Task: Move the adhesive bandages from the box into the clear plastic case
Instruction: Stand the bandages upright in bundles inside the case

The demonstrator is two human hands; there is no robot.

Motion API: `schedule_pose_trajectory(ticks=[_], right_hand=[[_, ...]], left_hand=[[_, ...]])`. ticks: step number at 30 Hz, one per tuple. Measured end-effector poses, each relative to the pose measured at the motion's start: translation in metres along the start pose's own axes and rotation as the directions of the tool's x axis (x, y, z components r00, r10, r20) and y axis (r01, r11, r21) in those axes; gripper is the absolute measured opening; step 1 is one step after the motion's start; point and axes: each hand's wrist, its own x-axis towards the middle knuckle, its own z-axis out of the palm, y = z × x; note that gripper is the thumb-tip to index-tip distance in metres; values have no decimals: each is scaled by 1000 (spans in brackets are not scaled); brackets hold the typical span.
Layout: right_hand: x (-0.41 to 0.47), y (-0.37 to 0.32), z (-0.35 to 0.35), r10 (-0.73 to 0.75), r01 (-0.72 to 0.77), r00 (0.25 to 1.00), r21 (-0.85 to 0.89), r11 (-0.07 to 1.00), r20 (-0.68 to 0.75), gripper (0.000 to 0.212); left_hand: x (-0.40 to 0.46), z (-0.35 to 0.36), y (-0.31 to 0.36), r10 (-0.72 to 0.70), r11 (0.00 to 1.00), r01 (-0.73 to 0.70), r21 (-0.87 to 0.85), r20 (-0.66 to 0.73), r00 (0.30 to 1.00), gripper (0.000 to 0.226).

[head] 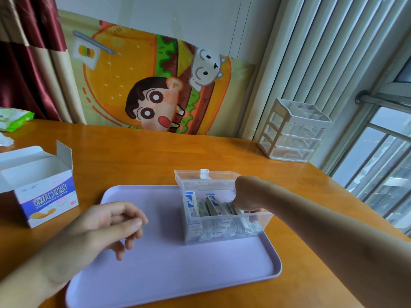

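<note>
Clear, hard-walled plastic case (224, 227) on the lilac tray (178, 274) takes my bent right hand (246, 196), fingers pinching the paper-wrapped adhesive bandages (213, 210) standing inside, while my left hand (106, 227) hovers loosely curled, holding nothing, near the opened cardboard box (40, 185).

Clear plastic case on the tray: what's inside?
Wrapped adhesive bandages stand packed inside the clear plastic case. The right hand reaches in, covering its right end.
</note>
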Motion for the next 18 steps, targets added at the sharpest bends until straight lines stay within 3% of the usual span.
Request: schedule_pose_trajectory(ticks=[3, 9, 14, 18], right_hand=[[1, -1, -1, 0, 0, 1000, -20, 1000, 24, 20], [-1, -5, -6, -20, 43, 990, -156, 987, 143, 32], [-4, -7, -7, -45, 56, 985, -63, 996, 164, 38], [-15, -15, -9, -70, 67, 978, 23, 997, 196, 35]], left_hand=[[10, 30, 6, 14, 990, -2, 141, -83, 996, 38], [45, 92, 21, -19, 856, 125, 502, -211, 977, 56], [55, 102, 21, -85, 883, 191, 428, -254, 963, 23], [43, 101, 24, -30, 861, 179, 476, -303, 953, 22]])
